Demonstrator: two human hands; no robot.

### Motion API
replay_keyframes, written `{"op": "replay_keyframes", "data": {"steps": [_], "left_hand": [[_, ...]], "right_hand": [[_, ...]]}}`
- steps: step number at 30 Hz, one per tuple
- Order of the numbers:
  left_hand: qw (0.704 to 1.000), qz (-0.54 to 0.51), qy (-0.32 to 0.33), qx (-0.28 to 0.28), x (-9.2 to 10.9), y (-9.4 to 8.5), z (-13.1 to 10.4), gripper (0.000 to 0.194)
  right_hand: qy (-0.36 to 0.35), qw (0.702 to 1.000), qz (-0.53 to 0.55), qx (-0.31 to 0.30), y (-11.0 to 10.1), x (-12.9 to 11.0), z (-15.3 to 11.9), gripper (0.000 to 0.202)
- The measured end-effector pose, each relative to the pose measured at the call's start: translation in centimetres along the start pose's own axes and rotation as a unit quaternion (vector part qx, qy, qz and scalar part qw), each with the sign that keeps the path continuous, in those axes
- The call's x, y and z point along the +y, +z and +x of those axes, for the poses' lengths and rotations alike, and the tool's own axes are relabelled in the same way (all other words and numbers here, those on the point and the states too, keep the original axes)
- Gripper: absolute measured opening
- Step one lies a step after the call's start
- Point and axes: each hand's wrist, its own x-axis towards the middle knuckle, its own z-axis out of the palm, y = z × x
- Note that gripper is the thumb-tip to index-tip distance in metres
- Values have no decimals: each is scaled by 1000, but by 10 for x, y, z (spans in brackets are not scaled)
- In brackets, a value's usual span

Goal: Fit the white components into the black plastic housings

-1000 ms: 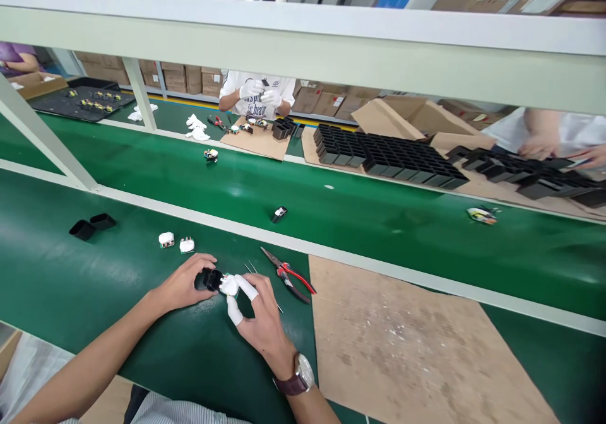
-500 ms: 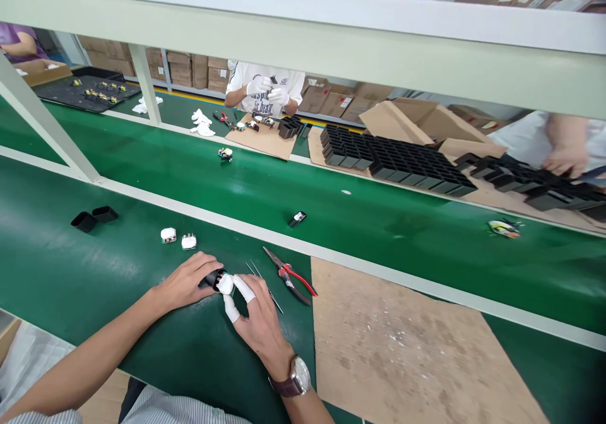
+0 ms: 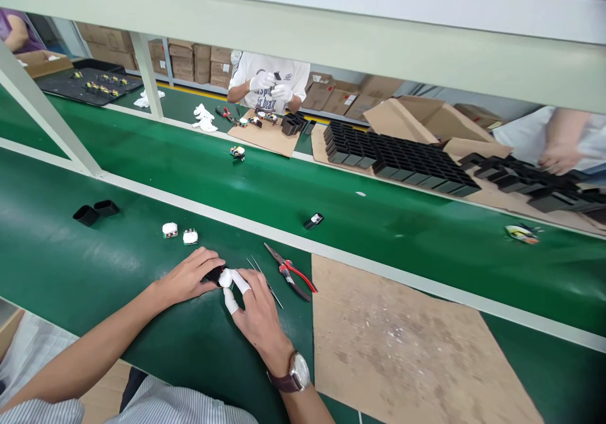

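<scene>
My left hand [image 3: 192, 276] is closed around a black plastic housing [image 3: 216, 275], its open end facing right. Thumb and forefinger of my right hand [image 3: 253, 304], both in white finger cots, pinch a small circuit board with a white top [image 3: 226, 278], which sits partly inside the housing's mouth. Up and to the left lie two similar white-topped circuit boards [image 3: 190, 236]. Farther left, two black housings [image 3: 85, 215] rest on their sides. Just right of my right hand are metal tweezers [image 3: 266, 282] and red-handled long-nose pliers [image 3: 290, 271].
A stained cardboard sheet [image 3: 407, 342] covers the bench at right. Beyond a pale rail [image 3: 199, 204] runs a green conveyor belt [image 3: 265, 190] carrying a black unit [image 3: 313, 221] and loose boards. Across it, a gloved co-worker [image 3: 269, 86] handles a part near rows of black housings [image 3: 421, 165].
The white-topped board has gone a little deeper into the housing between my hands. Things on the belt have shifted to the right.
</scene>
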Motion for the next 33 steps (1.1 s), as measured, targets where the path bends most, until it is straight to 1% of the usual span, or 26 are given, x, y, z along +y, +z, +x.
{"op": "replay_keyframes", "data": {"steps": [5, 7, 10, 12, 15, 18, 20, 23, 25, 27, 30, 33], "left_hand": [[1000, -12, 3, -9, 1, 1, -1, 45], [1000, -26, 0, -13, 1, 2, -1, 46], [998, -63, -12, -27, 2, 3, 0, 47], [995, -89, -22, -39, 4, 4, 0, 47], [993, -109, -32, -45, 6, 4, 2, 47], [991, -117, -33, -48, 8, 4, 4, 45], [990, -125, -30, -55, 10, 3, 6, 44], [989, -134, -31, -61, 10, 1, 5, 45], [988, -133, -43, -60, 9, 0, 2, 42], [988, -128, -59, -59, 6, 0, -1, 37], [987, -130, -69, -63, 5, 0, -2, 28], [984, -152, -61, -66, 5, -1, 0, 21]], "right_hand": [[0, 1000, -3, -9, 0, 0, 0, 36], [2, 1000, 2, -9, -1, 0, -1, 37], [-1, 1000, 19, 5, -3, 1, -2, 40], [-8, 1000, 23, 11, -3, 2, -3, 35], [-5, 1000, 4, -13, -2, 1, -4, 27], [8, 999, -14, -44, 0, 2, -7, 25], [15, 999, -1, -49, 1, 5, -8, 24], [28, 997, 60, -40, 1, 9, -8, 31], [38, 994, 97, -31, 2, 11, -7, 35], [44, 993, 107, -26, 2, 10, -5, 39], [38, 995, 81, -40, 5, 9, -3, 43], [20, 997, 49, -57, 8, 9, -2, 39]]}}
